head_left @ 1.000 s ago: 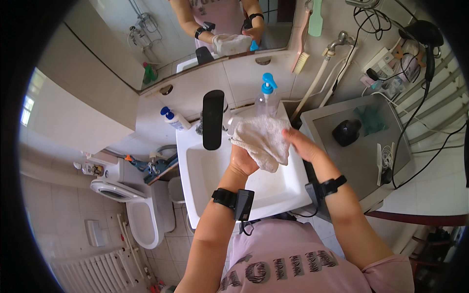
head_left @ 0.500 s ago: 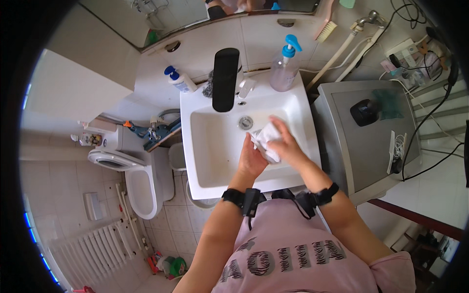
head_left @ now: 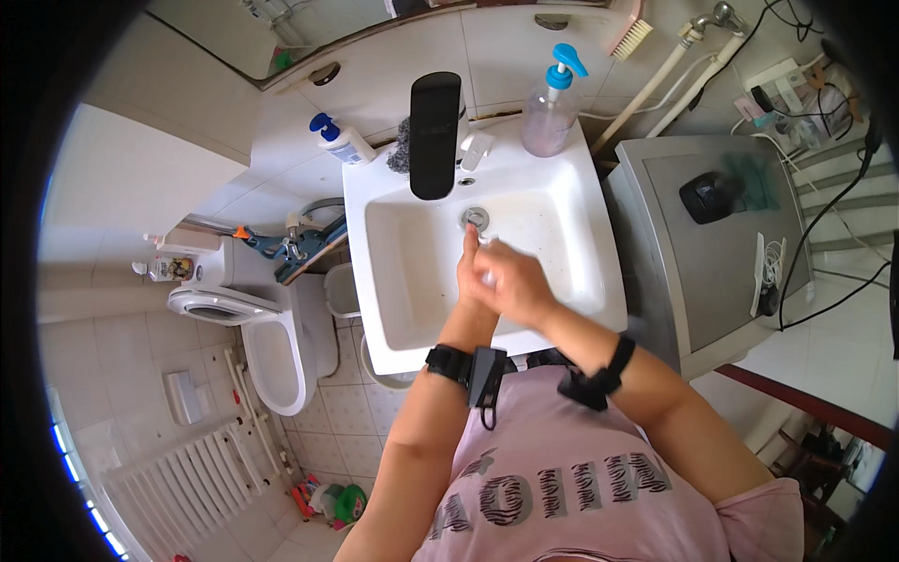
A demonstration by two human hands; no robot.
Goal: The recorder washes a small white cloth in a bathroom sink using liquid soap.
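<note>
Both hands meet over the white washbasin (head_left: 403, 314), just in front of its drain (head_left: 476, 220). My right hand (head_left: 520, 286) is closed and lies across my left hand (head_left: 471, 272), slightly blurred by motion. The left thumb points up toward the drain, and its other fingers are largely covered by the right hand. Only small white bits of a cloth (head_left: 487, 279) show between the hands; the rest is hidden in the grip. Above the basin juts a black-topped faucet (head_left: 434, 136).
On the basin's back ledge stand a clear pump bottle with a blue top (head_left: 551, 117) and a white pump bottle (head_left: 345, 145). A grey-topped washing machine (head_left: 670, 215) is at the right, carrying a black object (head_left: 707, 199). At the left is a toilet (head_left: 276, 365).
The white cloth was a wide, visible bundle between two spread hands; now it is gathered almost out of sight. My right hand has closed and moved left over my left hand.
</note>
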